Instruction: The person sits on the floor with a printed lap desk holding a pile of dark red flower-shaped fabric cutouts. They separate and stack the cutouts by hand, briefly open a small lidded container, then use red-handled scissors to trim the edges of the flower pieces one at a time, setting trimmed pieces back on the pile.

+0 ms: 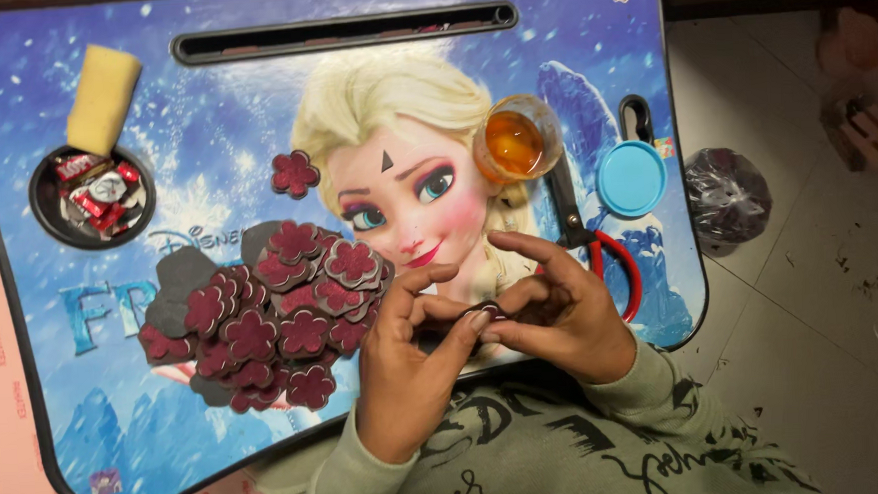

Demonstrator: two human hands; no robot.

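Head view: small dark flower piece [491, 312] pinched between both hands, left hand [405, 364] and right hand [553, 311] together on it with fingertips meeting, right over the lap desk [203, 129] edge. Pile of maroon foam flowers [283, 320] just left of the left hand, one stray flower [295, 173] above it. Glue cup [516, 139], scissors [600, 254], blue lid [632, 178] beyond the right hand. Judging by the pile, many are done; how many are left is unclear

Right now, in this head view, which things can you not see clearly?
- Dark piece: mostly hidden by the left hand and right hand.
- Scissors: blades covered by the orange cup, one handle by the right hand.
- Objects at right edge: blurred, cut off.
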